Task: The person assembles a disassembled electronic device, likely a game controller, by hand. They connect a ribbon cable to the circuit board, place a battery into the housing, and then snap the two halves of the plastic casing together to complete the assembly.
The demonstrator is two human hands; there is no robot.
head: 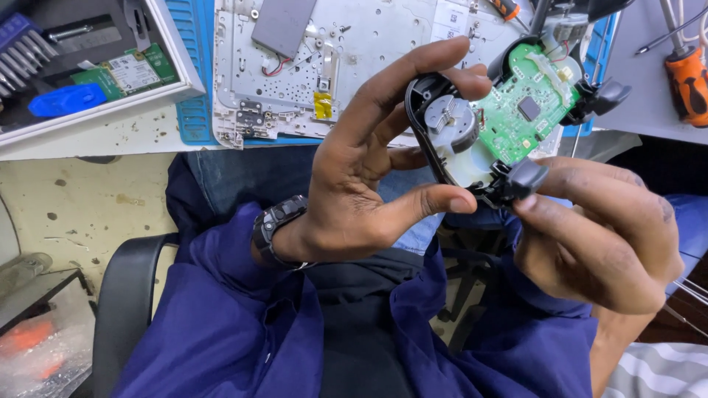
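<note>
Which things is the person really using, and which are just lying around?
In use:
- opened game controller, with its green circuit board
- left hand and right hand, both holding it

Lying about:
- white laptop base
- orange screwdriver
- tray of parts
- blue mat

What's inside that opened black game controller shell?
Inside the controller shell: a green circuit board, a round grey motor and thin wires. Whatever lies beneath the board is covered.
</note>
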